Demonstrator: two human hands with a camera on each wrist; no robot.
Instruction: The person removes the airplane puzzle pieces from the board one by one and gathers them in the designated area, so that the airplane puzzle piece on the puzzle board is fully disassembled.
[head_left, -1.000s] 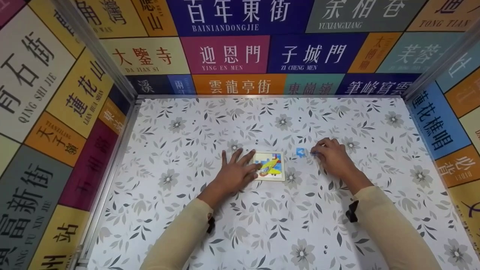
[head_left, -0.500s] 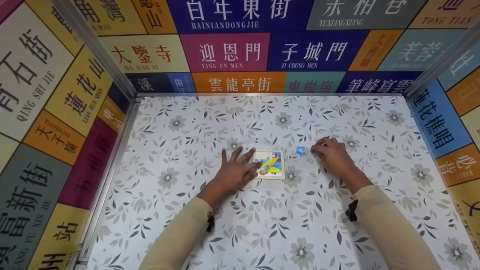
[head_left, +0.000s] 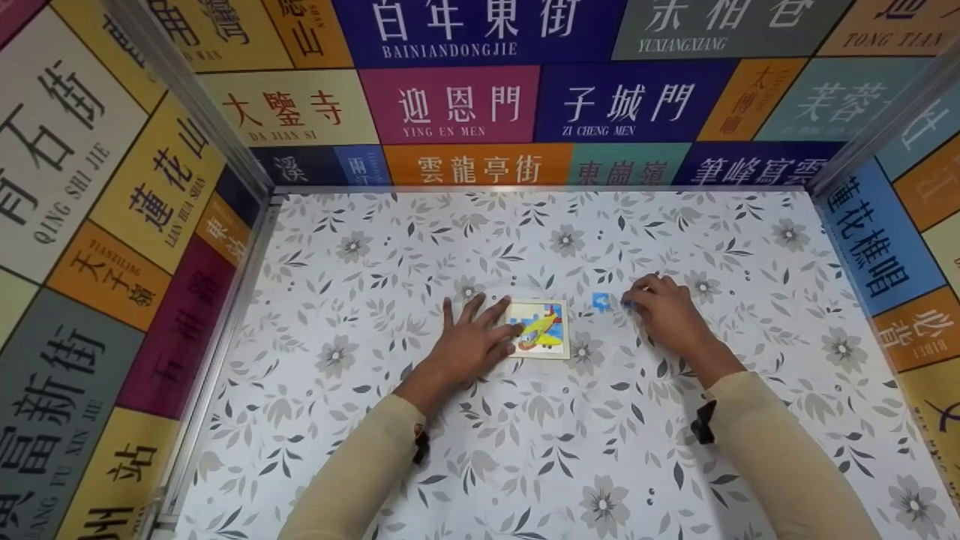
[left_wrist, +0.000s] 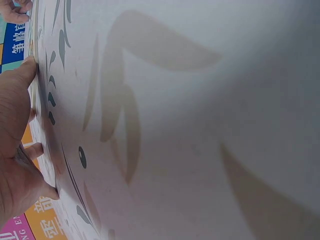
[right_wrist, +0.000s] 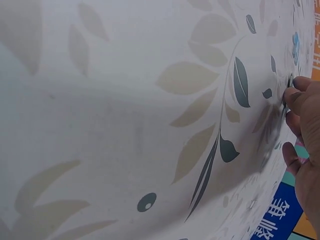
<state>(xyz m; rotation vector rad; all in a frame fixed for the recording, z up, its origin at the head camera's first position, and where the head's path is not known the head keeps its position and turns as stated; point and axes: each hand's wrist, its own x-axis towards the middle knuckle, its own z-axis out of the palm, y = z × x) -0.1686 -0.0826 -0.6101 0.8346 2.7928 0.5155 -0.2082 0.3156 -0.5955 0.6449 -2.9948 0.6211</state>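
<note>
A small jigsaw puzzle (head_left: 546, 331) with a yellow aeroplane on blue lies in a pale tray (head_left: 568, 341) at mid-table. Some pieces are in place, and a pale bare patch shows at its upper left. My left hand (head_left: 466, 346) lies over the tray's left side with fingers spread, hiding that edge. To the right, my right hand (head_left: 666, 309) pinches a small blue puzzle piece (head_left: 628, 303) between thumb and fingertips, low over the tabletop. Another blue puzzle piece (head_left: 601, 301) lies between that hand and the tray; the right wrist view catches this loose piece (right_wrist: 295, 47) beyond the fingertips.
A white cloth (head_left: 450, 465) with grey flowers and leaves covers the table. Panels of coloured street-name signs (head_left: 461, 105) stand along the back and both sides. Metal rails (head_left: 255, 202) run along the left edge and corners.
The head view has shifted very slightly. Both hands, the tray and the loose blue piece stay where they were.
</note>
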